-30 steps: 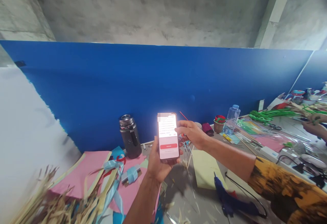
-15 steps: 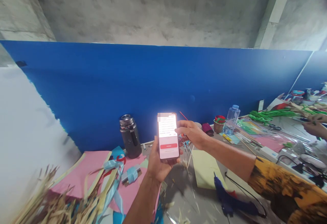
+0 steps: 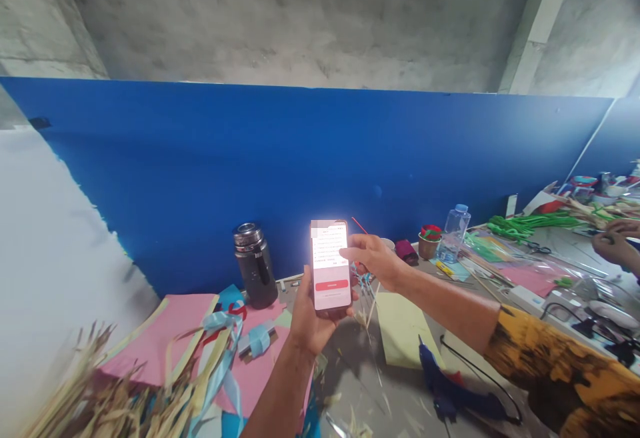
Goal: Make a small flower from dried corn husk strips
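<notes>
My left hand (image 3: 311, 321) is wrapped round a smartphone (image 3: 331, 277) from below and behind, keeping it upright above the worktable. Its lit screen has lines of text in a white panel and a red button lower down. My right hand (image 3: 373, 258) comes in from the right, holding nothing, its index finger at the right side of the screen and the other fingers partly curled. Whether the fingertip presses the glass I cannot tell. Below my right forearm lie a yellow sheet (image 3: 403, 328) and a blue glue gun (image 3: 453, 388) with a black cord.
A dark thermos (image 3: 256, 271) stands left of the phone. Pink sheets (image 3: 173, 331), light-blue ribbon (image 3: 231, 358) and dried husks (image 3: 115, 405) cover the left. Rightward are a water bottle (image 3: 454, 235), a power strip (image 3: 525, 299) and another person's hands (image 3: 615, 245). Behind runs a blue partition (image 3: 320, 151).
My right index finger has shifted slightly left over the screen. The phone has moved a touch to the right. At the far right, the other person's hands have shifted.
</notes>
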A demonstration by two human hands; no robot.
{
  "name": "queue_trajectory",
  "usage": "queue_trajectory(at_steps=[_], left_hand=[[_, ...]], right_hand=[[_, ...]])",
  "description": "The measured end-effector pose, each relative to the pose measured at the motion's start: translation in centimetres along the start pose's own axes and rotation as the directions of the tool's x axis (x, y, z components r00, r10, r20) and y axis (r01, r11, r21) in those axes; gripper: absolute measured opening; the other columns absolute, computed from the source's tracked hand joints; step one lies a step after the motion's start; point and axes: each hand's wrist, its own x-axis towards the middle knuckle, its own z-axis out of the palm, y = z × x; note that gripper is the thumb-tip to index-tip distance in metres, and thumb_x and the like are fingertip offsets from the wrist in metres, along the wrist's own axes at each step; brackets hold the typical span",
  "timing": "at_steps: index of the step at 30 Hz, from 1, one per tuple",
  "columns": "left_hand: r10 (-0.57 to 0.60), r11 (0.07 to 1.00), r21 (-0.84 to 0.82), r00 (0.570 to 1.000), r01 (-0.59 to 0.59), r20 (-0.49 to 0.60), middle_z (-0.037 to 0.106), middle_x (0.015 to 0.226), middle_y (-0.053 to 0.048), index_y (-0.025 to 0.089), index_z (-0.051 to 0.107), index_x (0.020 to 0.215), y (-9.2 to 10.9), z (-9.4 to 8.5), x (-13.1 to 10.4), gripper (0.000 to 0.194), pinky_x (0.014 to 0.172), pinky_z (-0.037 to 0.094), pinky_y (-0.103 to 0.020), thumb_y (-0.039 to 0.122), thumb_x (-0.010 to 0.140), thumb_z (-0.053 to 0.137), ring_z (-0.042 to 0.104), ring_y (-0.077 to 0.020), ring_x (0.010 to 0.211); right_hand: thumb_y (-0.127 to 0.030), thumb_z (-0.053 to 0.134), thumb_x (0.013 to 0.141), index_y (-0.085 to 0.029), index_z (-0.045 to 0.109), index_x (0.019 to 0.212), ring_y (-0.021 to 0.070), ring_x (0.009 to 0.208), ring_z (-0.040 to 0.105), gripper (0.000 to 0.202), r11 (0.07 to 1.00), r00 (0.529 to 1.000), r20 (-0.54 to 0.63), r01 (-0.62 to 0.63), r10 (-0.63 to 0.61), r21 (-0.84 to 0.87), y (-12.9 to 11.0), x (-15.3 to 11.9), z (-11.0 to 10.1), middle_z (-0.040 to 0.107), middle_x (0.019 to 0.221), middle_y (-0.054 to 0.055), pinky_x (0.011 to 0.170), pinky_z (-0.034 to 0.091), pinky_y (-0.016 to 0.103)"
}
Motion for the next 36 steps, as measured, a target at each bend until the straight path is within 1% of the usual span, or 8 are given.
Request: queue_trajectory(at_steps=[6, 14, 18, 21, 25, 28, 31, 36], left_hand=[[0.014, 1.000, 0.028, 1.000, -0.014, -0.019, 0.075, 0.098, -0.020, 0.010, 0.067, 0.120, -0.1, -0.1, 0.1, 0.061, 0.055, 0.055, -0.034, 0.061, 0.094, 0.045, 0.073, -0.0294, 0.076], [-0.028, 1.000, 0.009, 0.999, 0.028, -0.019, 0.074, 0.096, -0.021, 0.007, 0.063, 0.128, 0.1, 0.5, -0.2, 0.069, 0.054, 0.054, -0.034, 0.063, 0.094, 0.041, 0.071, -0.0273, 0.072], [-0.038, 0.999, 0.008, 0.999, 0.038, -0.011, 0.073, 0.096, -0.021, 0.006, 0.063, 0.127, 0.2, 0.6, -0.2, 0.069, 0.054, 0.054, -0.034, 0.062, 0.095, 0.039, 0.071, -0.0281, 0.073], [-0.049, 0.999, -0.005, 0.999, 0.049, 0.018, 0.073, 0.098, -0.020, 0.007, 0.064, 0.125, 0.2, 0.6, -0.1, 0.069, 0.054, 0.054, -0.033, 0.063, 0.095, 0.037, 0.071, -0.0273, 0.074], [-0.047, 0.999, -0.008, 0.999, 0.047, 0.018, 0.073, 0.098, -0.019, 0.008, 0.067, 0.120, 0.2, 0.8, -0.2, 0.067, 0.054, 0.054, -0.032, 0.063, 0.095, 0.038, 0.071, -0.0262, 0.074], [-0.039, 0.999, -0.011, 0.999, 0.039, 0.000, 0.074, 0.095, -0.018, 0.009, 0.069, 0.115, 0.1, 1.0, -0.3, 0.065, 0.054, 0.054, -0.032, 0.063, 0.095, 0.038, 0.071, -0.0270, 0.073], [-0.034, 0.999, -0.013, 0.999, 0.034, -0.015, 0.074, 0.093, -0.017, 0.009, 0.070, 0.113, 0.0, 1.1, -0.3, 0.063, 0.053, 0.053, -0.032, 0.062, 0.095, 0.039, 0.071, -0.0276, 0.072], [-0.027, 1.000, -0.002, 0.999, 0.027, -0.027, 0.074, 0.093, -0.018, 0.009, 0.070, 0.110, 0.0, 1.1, -0.3, 0.063, 0.054, 0.054, -0.033, 0.063, 0.094, 0.041, 0.072, -0.0286, 0.073]], right_hand=[[-0.034, 0.072, 0.065, -0.016, 0.060, 0.068, 0.0076, 0.052, 0.041, 0.021, 1.000, 1.000, -0.025, -0.007, 0.006, -0.029, 0.0, 0.0, 0.1, 0.052, 0.060, -0.004, 0.047, 0.032, 0.022], [-0.051, 0.075, 0.069, -0.016, 0.063, 0.072, 0.0110, 0.058, 0.050, 0.037, 0.993, 0.996, 0.081, -0.046, 0.037, 0.111, 0.1, -0.3, -0.9, 0.056, 0.067, 0.000, 0.047, 0.036, 0.022], [-0.053, 0.075, 0.069, -0.016, 0.061, 0.069, 0.0113, 0.061, 0.050, 0.040, 0.986, 0.995, 0.086, -0.054, 0.041, 0.158, 0.0, -0.4, -0.9, 0.053, 0.067, 0.000, 0.046, 0.037, 0.021], [-0.053, 0.075, 0.068, -0.016, 0.061, 0.068, 0.0117, 0.060, 0.051, 0.040, 0.981, 0.992, 0.120, -0.053, 0.031, 0.186, -0.1, -0.5, -1.0, 0.054, 0.066, 0.000, 0.047, 0.039, 0.022], [-0.050, 0.076, 0.067, -0.015, 0.064, 0.073, 0.0118, 0.061, 0.054, 0.037, 0.983, 0.993, 0.117, -0.054, 0.034, 0.173, 0.1, -0.7, -1.2, 0.059, 0.070, 0.001, 0.049, 0.041, 0.022], [-0.040, 0.077, 0.067, -0.015, 0.064, 0.077, 0.0114, 0.060, 0.055, 0.030, 0.987, 0.992, 0.107, -0.075, 0.060, 0.144, 0.3, -0.9, -1.3, 0.062, 0.069, 0.002, 0.052, 0.041, 0.023], [-0.032, 0.075, 0.066, -0.015, 0.063, 0.075, 0.0111, 0.058, 0.056, 0.023, 0.989, 0.990, 0.122, -0.080, 0.065, 0.122, 0.3, -1.2, -1.3, 0.063, 0.067, 0.001, 0.052, 0.039, 0.023], [-0.030, 0.073, 0.065, -0.016, 0.062, 0.075, 0.0102, 0.052, 0.055, 0.020, 0.994, 0.996, 0.085, -0.039, 0.030, 0.106, 0.0, -1.2, -0.9, 0.063, 0.066, -0.001, 0.052, 0.040, 0.024]])
